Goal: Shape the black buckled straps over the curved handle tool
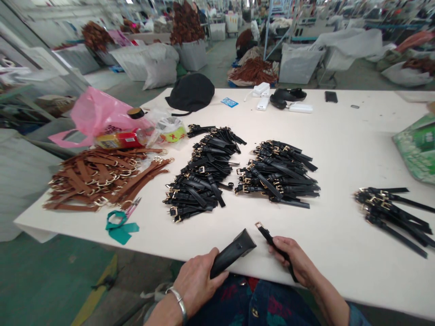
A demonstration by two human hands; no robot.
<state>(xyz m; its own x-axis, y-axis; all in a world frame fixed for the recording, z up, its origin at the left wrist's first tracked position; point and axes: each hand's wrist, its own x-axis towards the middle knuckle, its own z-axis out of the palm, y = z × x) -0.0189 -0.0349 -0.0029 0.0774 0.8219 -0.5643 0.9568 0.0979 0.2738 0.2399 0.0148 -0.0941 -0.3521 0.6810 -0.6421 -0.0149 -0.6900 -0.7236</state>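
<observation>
My left hand, with a silver bangle at the wrist, is closed around a black handheld tool. Its wide, wedge-shaped end points up and to the right; its exact kind is unclear. Pinched in my right hand is a black buckle strap, its gold buckle end tilted up toward the tool but apart from it. Beyond my hands lie two piles of similar black straps, one left of centre and one at the centre. A smaller group of black straps is at the right.
Brown straps are heaped at the left, near thread snips with a teal ribbon. Behind them sits a pink bag. A black cap, white devices and a green package stand on the white table.
</observation>
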